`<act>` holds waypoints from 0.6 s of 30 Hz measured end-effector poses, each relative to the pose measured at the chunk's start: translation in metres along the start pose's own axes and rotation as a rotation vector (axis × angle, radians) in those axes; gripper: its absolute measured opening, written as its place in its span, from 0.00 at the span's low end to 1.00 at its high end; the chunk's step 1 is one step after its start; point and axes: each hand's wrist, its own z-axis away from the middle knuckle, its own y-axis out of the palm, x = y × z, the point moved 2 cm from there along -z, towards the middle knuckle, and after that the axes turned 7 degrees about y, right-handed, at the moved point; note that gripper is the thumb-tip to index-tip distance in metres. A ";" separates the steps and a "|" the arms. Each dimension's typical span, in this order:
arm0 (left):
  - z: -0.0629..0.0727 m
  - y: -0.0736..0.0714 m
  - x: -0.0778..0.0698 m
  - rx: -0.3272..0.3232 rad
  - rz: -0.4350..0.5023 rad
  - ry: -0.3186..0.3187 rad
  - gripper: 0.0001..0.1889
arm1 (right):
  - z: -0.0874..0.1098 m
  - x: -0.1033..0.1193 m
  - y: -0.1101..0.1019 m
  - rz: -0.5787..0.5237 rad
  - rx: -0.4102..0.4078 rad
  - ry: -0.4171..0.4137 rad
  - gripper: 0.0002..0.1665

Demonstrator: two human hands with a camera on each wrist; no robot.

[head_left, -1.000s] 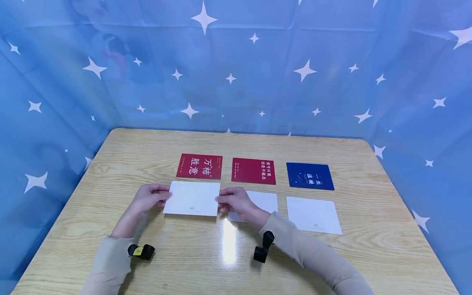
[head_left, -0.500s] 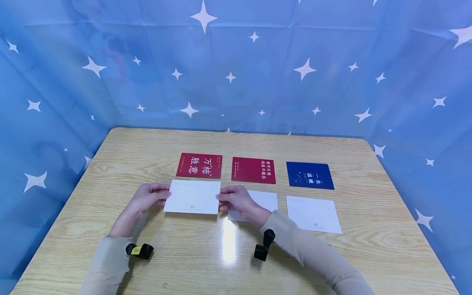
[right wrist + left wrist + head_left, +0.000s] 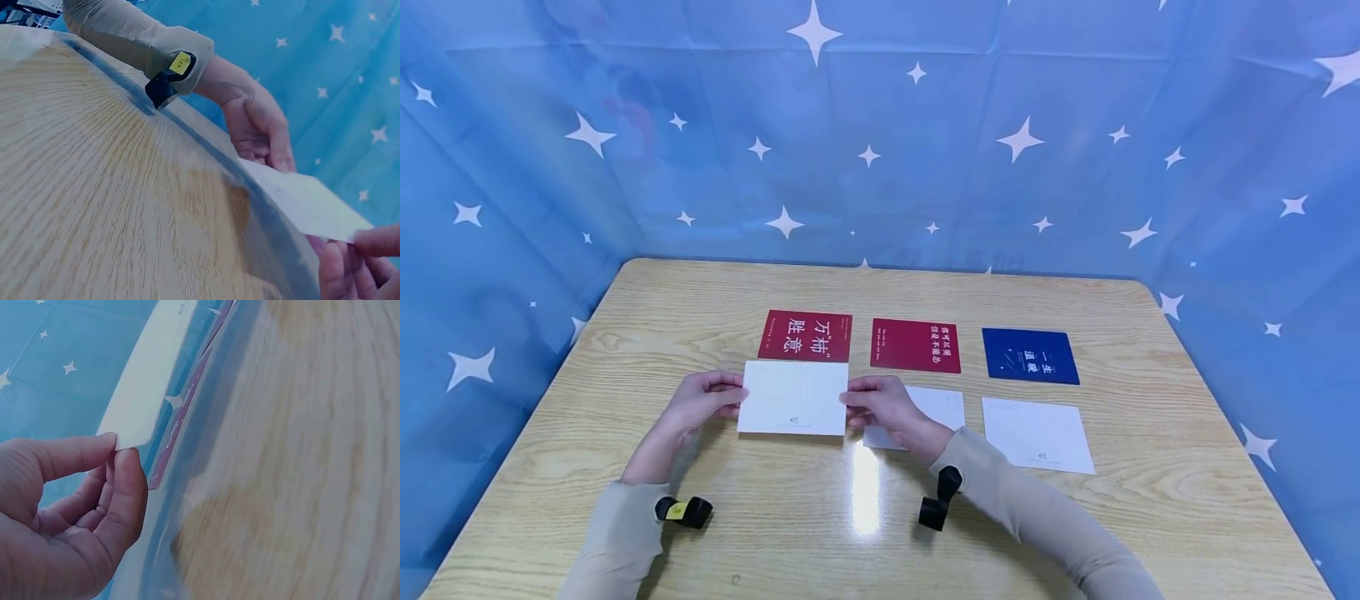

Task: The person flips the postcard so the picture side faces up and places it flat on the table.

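White card (image 3: 793, 398), one; left of centre in the head view, raised above the tabletop (image 3: 775, 533); left hand (image 3: 697, 402) pinching its left edge; right hand (image 3: 886, 406) pinching its right.

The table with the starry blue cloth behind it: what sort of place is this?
Probably an indoor filming booth, though I can't be sure: a star-patterned blue cloth hangs behind and beside the wood-grain table, and a small black camera sits on each beige sleeve.
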 end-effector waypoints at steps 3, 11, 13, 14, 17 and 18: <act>0.001 0.000 0.000 -0.019 -0.003 0.008 0.13 | 0.001 0.000 0.000 0.002 -0.009 -0.007 0.09; 0.005 -0.003 -0.004 -0.056 0.012 0.044 0.05 | 0.001 0.001 -0.002 0.081 -0.064 -0.040 0.06; 0.007 -0.004 -0.005 -0.052 0.027 0.053 0.03 | 0.002 0.001 -0.002 0.093 -0.069 -0.054 0.06; 0.008 -0.005 -0.005 -0.049 0.030 0.057 0.02 | 0.002 0.001 -0.003 0.091 -0.064 -0.061 0.06; 0.011 -0.007 -0.005 -0.040 0.057 0.073 0.07 | 0.003 0.001 -0.003 0.077 -0.026 -0.081 0.07; 0.011 -0.007 -0.004 -0.038 0.064 0.080 0.09 | 0.003 0.001 -0.003 0.068 -0.013 -0.086 0.08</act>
